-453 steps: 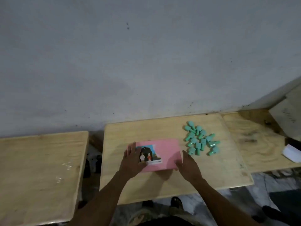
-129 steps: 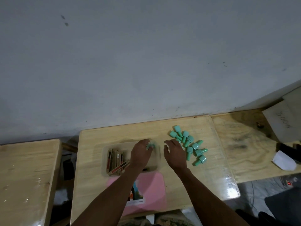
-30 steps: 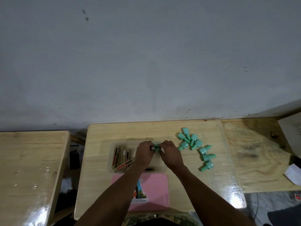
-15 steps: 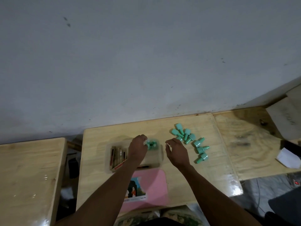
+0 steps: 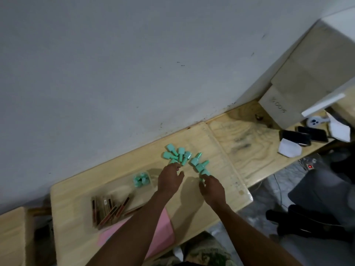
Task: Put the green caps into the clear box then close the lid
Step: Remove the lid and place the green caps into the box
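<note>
Several loose green caps [image 5: 181,157] lie in a heap at the back right of the wooden table [image 5: 221,150]. The clear box [image 5: 123,189] stands open to their left, with a few green caps [image 5: 141,179] in its far right corner and brown sticks [image 5: 109,208] at its left end. Its pink lid [image 5: 163,233] lies at the table's near edge, partly under my left forearm. My left hand [image 5: 170,179] reaches to the heap, fingertips touching a cap, thumb apart. My right hand [image 5: 212,189] pinches a cap at the heap's near end.
A second wooden table [image 5: 249,148] adjoins on the right and carries two dark phones [image 5: 303,136], folded white paper [image 5: 289,148] and cardboard boxes [image 5: 288,104]. Another table [image 5: 11,237] stands at the left. A grey wall runs close behind the tables.
My left hand has left the box, where it dropped caps, and moved right to the heap. My right hand has moved forward onto a cap. The view has tilted.
</note>
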